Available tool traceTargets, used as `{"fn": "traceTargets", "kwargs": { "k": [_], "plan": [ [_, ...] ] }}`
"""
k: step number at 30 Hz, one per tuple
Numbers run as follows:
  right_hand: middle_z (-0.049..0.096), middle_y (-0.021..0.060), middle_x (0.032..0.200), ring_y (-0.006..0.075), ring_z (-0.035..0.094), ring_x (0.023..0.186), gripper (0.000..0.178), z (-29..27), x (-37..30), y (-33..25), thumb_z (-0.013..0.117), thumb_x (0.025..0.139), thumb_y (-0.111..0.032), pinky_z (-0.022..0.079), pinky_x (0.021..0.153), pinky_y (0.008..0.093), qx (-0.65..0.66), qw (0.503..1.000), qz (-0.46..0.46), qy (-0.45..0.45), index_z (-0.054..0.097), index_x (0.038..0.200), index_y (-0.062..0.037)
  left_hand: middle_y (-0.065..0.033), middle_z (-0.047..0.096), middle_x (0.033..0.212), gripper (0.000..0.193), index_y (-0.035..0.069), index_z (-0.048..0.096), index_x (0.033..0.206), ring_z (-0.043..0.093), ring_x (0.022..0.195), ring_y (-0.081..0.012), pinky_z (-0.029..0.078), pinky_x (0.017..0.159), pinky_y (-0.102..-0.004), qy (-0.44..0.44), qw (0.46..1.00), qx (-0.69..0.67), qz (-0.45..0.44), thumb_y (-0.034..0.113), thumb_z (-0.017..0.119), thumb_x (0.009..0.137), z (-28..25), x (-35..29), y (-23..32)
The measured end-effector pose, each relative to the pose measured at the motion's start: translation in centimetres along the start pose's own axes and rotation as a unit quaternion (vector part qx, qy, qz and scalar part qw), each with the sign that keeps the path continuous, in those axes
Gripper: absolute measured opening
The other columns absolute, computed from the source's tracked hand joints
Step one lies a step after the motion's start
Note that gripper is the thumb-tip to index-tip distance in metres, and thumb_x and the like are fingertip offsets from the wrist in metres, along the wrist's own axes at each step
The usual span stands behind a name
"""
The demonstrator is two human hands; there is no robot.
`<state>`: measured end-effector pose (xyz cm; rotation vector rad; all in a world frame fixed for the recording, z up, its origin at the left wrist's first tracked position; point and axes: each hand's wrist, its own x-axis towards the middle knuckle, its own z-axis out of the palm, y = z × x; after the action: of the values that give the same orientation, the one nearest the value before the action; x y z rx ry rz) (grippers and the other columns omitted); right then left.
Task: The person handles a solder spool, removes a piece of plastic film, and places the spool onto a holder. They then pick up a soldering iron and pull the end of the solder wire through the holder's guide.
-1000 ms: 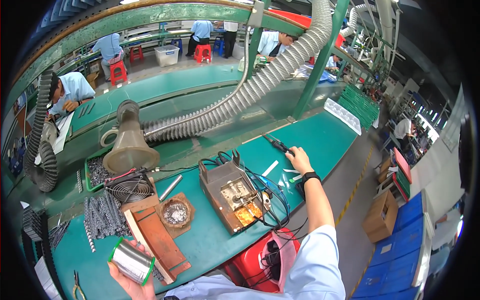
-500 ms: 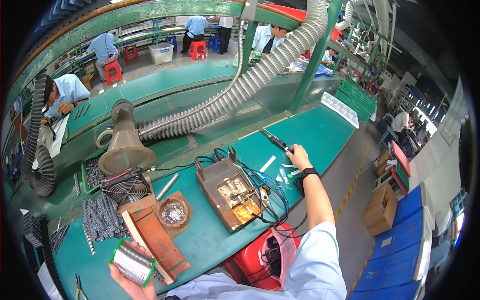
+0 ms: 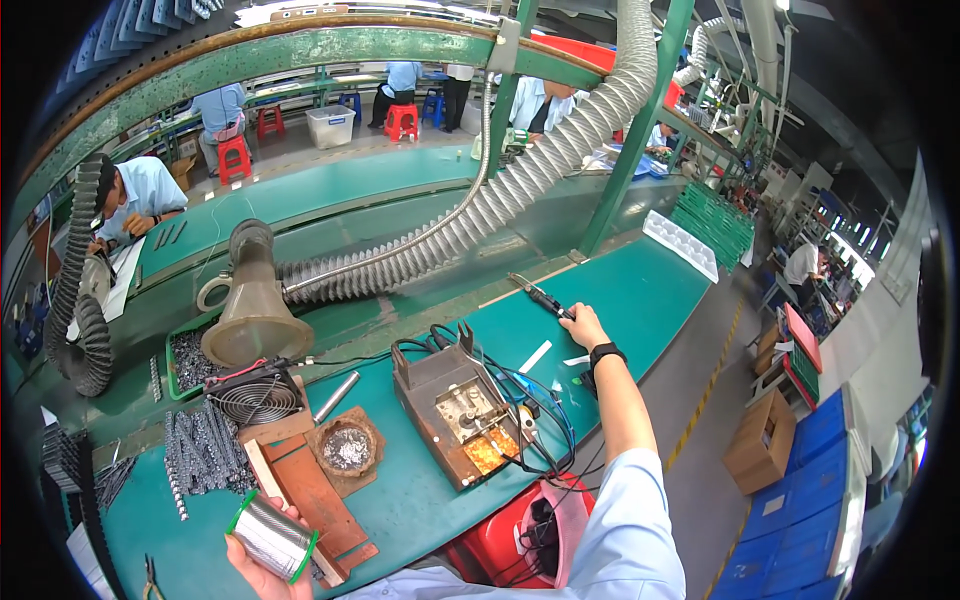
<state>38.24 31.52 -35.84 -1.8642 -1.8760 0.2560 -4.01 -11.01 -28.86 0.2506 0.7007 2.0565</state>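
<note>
My left hand point(image 3: 262, 574) wraps around a spool of solder wire point(image 3: 270, 538) with green rims, held up at the near left of the bench. My right arm reaches out to the far right. There my right hand point(image 3: 586, 328) is closed on the rear end of a soldering iron point(image 3: 546, 300) with a black handle. Its thin metal end points away to the left, over the green mat. Between my arms stands a brown metal soldering station point(image 3: 450, 405), cables looping off its right side. Left of it lie a bowl of metallic bits point(image 3: 348, 450) and a metal tube point(image 3: 336, 396).
A fume hood point(image 3: 255, 310) on a ribbed hose point(image 3: 480, 205) hangs over the back left. Near it are a fan point(image 3: 256, 400), piled metal parts point(image 3: 205, 450) and a wooden-edged brown tray point(image 3: 308, 490). A white tray point(image 3: 680, 245) sits at the far right; a red stool point(image 3: 500, 535) stands below the bench.
My right hand and the soldering iron have shifted slightly left. The spool stays in my left hand. The whole view has tilted a little, so the bench sits lower in it.
</note>
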Motion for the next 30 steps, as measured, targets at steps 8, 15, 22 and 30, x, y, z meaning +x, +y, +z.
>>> {"fn": "traceTargets", "kwargs": {
  "k": [8, 15, 22, 30],
  "plan": [
    [0.055, 0.0177, 0.099, 0.0312, 0.053, 0.094, 0.031, 0.0, 1.3, -0.3, 0.069, 0.074, -0.021, 0.043, 0.081, 0.038, 0.004, 1.0, 0.008, -0.018, 0.054, 0.093, -0.0018, -0.0115, 0.057, 0.103, 0.06, 0.003, 0.047, 0.117, 0.059, 0.09, -0.0233, 0.051, 0.075, -0.0339, -0.004, 1.0, 0.019, 0.002, 0.052, 0.051, 0.083, 0.3, 0.3, -0.5],
    [0.055, 0.0171, 0.104, 0.0311, 0.053, 0.098, 0.037, -0.3, 1.9, -0.4, 0.07, 0.073, -0.024, 0.043, 0.083, 0.0373, 0.009, 0.998, 0.032, -0.044, 0.053, 0.097, -0.0023, -0.0118, 0.057, 0.103, 0.06, 0.003, 0.046, 0.118, 0.058, 0.09, -0.0238, 0.051, 0.077, -0.0351, -0.008, 1.0, 0.021, 0.003, 0.052, 0.051, 0.083, 0.9, 0.2, -0.7],
    [0.053, 0.0184, 0.11, 0.0328, 0.05, 0.106, 0.067, -0.8, 0.1, -2.3, 0.073, 0.065, -0.043, 0.04, 0.089, 0.0431, -0.026, 0.999, 0.042, 0.012, 0.05, 0.114, -0.0041, -0.0126, 0.057, 0.103, 0.06, 0.002, 0.046, 0.118, 0.058, 0.091, -0.0247, 0.051, 0.078, -0.0357, -0.004, 1.0, 0.0, 0.005, 0.051, 0.049, 0.084, 0.3, -0.3, 0.2],
    [0.058, 0.0142, 0.102, 0.0221, 0.056, 0.094, 0.056, -14.8, -4.8, -8.1, 0.068, 0.075, -0.036, 0.045, 0.081, 0.0319, 0.093, 0.987, -0.097, 0.093, 0.052, 0.113, 0.0015, -0.0144, 0.054, 0.11, 0.073, 0.002, 0.042, 0.123, 0.056, 0.1, -0.0265, 0.049, 0.083, -0.0386, -0.081, 0.98, 0.177, -0.035, 0.058, 0.054, 0.077, 3.4, -1.5, 3.3]
  ]
}}
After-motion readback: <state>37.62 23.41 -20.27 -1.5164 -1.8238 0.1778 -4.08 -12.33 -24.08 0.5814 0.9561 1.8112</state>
